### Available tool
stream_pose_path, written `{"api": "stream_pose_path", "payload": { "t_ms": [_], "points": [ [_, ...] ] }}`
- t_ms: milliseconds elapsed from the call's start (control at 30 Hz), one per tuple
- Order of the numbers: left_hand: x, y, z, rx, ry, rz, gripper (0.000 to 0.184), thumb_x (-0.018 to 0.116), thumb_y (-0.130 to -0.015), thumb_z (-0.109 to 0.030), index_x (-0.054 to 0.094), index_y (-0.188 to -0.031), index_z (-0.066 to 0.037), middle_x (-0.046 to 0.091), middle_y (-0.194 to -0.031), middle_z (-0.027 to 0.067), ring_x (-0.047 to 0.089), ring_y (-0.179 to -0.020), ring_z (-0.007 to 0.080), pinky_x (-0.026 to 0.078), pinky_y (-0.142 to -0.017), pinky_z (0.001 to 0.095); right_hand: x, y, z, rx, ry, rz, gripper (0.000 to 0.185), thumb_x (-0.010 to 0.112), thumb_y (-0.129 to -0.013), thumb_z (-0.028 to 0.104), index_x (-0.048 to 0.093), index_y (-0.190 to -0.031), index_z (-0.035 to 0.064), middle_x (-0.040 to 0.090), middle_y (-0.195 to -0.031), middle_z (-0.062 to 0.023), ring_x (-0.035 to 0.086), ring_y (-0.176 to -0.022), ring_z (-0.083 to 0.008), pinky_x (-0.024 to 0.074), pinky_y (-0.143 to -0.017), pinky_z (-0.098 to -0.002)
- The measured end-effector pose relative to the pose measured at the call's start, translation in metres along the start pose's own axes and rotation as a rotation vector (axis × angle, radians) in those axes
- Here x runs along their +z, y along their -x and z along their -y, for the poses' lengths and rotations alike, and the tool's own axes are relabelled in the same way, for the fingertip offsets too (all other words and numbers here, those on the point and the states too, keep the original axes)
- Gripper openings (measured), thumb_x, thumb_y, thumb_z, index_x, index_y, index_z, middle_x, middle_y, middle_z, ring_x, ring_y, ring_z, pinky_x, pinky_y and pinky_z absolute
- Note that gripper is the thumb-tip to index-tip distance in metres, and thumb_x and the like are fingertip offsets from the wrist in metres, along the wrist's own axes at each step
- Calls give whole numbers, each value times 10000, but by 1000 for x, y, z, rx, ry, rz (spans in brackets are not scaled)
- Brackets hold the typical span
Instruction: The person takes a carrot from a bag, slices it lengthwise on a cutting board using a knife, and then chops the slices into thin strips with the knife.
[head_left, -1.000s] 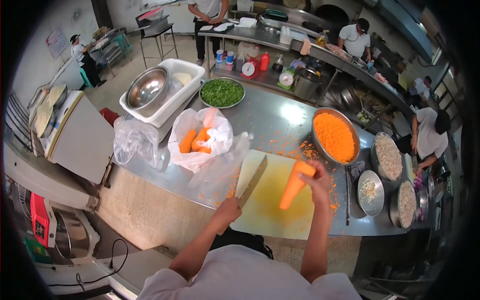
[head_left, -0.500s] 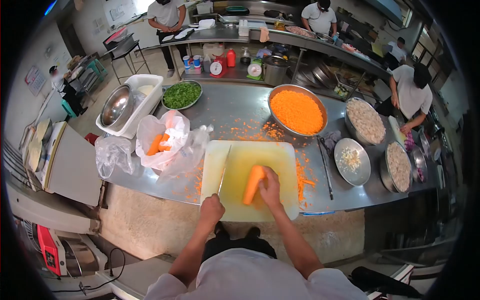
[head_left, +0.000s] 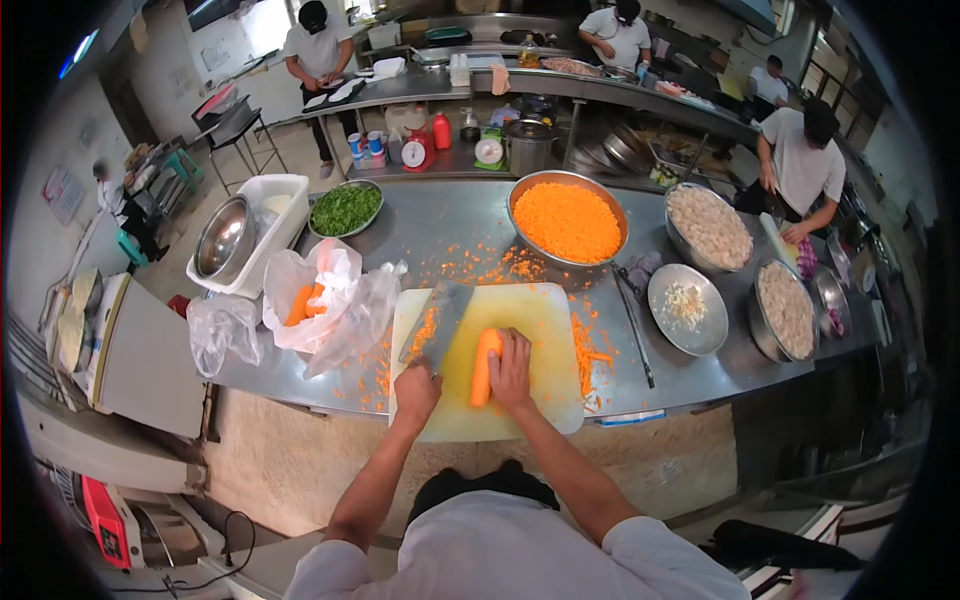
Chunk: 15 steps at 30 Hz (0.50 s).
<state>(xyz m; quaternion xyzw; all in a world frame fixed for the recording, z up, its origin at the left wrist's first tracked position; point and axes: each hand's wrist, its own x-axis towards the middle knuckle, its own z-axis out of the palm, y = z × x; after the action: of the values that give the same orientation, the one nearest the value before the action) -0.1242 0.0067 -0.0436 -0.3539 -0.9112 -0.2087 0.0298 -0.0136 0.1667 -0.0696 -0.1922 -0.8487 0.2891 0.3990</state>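
Observation:
My left hand (head_left: 417, 388) is closed round the handle of a wide-bladed knife (head_left: 440, 318). Orange bits cling to the flat of the blade, which is over the left part of a yellow-stained cutting board (head_left: 545, 395). On the board lies a thick peeled carrot (head_left: 484, 368), gripped from its right side by my right hand (head_left: 510, 368). Orange scraps are scattered behind the board and on both sides of it. A bowl of chopped carrot (head_left: 568, 222) stands behind the board.
Left are a bag of carrots (head_left: 310, 298), a white tub (head_left: 285, 230) and a dish of chopped greens (head_left: 346, 208). Right are a metal rod (head_left: 634, 325), a garlic-like bowl (head_left: 690, 309) and bowls of pale pieces (head_left: 710, 228). A co-worker (head_left: 803, 165) cuts at the right.
The carrot has come down from the air onto the board, with my right hand on it. The knife blade has turned to show its flat side. The view has shifted.

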Motion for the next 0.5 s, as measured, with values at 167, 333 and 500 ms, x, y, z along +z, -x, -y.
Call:
{"api": "stream_pose_path", "payload": {
  "t_ms": [167,333,500],
  "points": [
    [-54,-12,-17,59,215,143,217,669,-807,-175,645,-813,40,663,-819,229,653,-709,374,516,-635,441,0,-1,1,-8,44,-14,408,504,-909,168,436,-1270,-11,447,-1215,-258,420,-1121,-432,334,-986,-523],
    [-194,2,-109,433,1122,258,158,620,-865,-48,669,-996,26,689,-884,160,662,-843,268,516,-799,364,1,-2,7,-18,67,-6,405,503,-905,158,442,-1270,-6,442,-1226,-267,419,-1127,-434,336,-988,-521],
    [-250,53,-164,1037,2038,577,81,494,-948,-71,560,-952,-24,610,-1086,253,626,-908,376,497,-840,479,-2,-4,12,-13,43,-12,392,469,-920,166,447,-1268,-14,434,-1226,-285,418,-1121,-438,332,-988,-519]
  ]
}}
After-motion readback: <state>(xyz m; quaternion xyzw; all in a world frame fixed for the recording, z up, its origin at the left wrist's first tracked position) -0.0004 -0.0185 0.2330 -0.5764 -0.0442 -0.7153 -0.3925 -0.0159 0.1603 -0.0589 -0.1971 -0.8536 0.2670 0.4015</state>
